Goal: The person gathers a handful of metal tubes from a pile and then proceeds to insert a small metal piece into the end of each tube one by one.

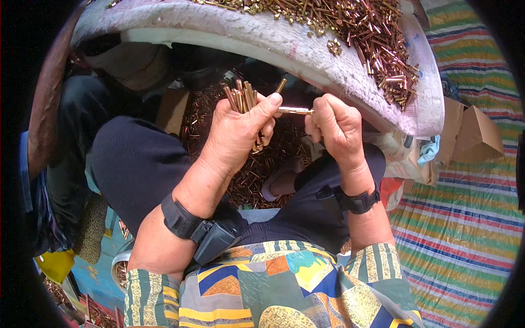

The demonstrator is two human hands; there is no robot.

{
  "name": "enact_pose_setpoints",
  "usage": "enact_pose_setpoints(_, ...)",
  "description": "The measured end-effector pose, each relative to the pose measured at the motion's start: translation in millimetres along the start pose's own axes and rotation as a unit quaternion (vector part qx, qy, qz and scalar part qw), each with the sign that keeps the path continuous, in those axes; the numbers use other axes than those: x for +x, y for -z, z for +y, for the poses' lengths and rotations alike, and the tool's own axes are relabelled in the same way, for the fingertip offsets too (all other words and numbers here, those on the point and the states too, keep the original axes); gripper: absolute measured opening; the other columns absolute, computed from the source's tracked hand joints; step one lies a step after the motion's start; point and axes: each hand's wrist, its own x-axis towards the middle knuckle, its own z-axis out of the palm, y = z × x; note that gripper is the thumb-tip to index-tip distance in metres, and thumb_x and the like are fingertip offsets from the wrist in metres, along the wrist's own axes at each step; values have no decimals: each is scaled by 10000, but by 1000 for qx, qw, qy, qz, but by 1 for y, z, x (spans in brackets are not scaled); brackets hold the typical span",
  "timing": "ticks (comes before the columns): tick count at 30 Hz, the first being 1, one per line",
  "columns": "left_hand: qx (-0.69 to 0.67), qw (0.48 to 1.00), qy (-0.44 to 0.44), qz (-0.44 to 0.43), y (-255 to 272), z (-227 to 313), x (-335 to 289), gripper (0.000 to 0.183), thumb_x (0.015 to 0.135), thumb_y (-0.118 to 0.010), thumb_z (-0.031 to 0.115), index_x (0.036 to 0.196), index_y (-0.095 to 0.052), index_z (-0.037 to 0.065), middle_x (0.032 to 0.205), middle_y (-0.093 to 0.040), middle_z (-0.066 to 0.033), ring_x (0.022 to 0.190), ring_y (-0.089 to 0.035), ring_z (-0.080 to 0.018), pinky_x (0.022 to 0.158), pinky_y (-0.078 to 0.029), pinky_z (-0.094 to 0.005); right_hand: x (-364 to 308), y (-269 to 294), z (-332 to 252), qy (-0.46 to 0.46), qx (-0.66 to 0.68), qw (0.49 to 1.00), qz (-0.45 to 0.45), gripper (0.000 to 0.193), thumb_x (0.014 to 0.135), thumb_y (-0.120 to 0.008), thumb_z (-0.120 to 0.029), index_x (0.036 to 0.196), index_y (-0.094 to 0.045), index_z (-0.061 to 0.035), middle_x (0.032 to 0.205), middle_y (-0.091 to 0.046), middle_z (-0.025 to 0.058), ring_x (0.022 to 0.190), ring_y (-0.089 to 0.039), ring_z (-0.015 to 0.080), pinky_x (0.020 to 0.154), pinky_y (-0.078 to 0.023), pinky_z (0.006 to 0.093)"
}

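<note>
- Clock read from view centre. Nearest, 6 o'clock: patterned shirt (281, 279). Black wristbands (183, 221) at 8 and 4 o'clock.
- 11 o'clock: left hand (232, 131), closed around a bundle of slim brass-coloured rods (240, 97), ends upward; one more rod slants up past the thumb.
- 2 o'clock: right hand (339, 126), fingers curled on the right end of a shiny rod (294, 110). Hands apart; this rod spans the gap at 1 o'clock.
- Below the hands: scattered metal pieces (246, 188).
- Beyond, 12 to 2 o'clock: pale-rimmed table (246, 22); metal heap (374, 44) on it.
- 3 o'clock: cardboard box (476, 136), striped sheet (465, 218).
</note>
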Motion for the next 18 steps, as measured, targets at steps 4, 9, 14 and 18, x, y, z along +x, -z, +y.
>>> enact_pose_setpoints(4,-16,1000,0,10,0,0,1,227,844,-587,253,727,-552,61,520,-471,16,419,-437,-71,382,-342,-197,1,-4,0,-100,134,986,-16,205,876,-530,-124,695,-516,-29,535,-512,-2,469,-468,53,451,-384,190)
enact_pose_setpoints(9,-5,1000,10,12,3,0,0,238,843,-588,260,722,-553,58,514,-469,16,412,-435,-73,380,-344,-197,-5,2,3,-58,34,993,-95,108,871,-522,-86,788,-508,-18,619,-527,-3,536,-476,31,479,-383,177)
enact_pose_setpoints(14,-31,999,23,17,2,3,-1,242,843,-587,263,726,-555,54,513,-467,18,406,-433,-76,377,-343,-196,-5,-8,1,-75,89,993,18,67,858,-533,-57,806,-522,-17,625,-510,-10,518,-448,30,467,-370,187)
enact_pose_setpoints(18,-21,999,24,5,6,2,-2,246,848,-579,266,729,-556,52,511,-461,21,402,-425,-75,374,-339,-194,-1,-5,6,64,-91,993,-28,44,845,-544,-39,812,-526,-17,616,-510,2,518,-442,36,468,-372,200)
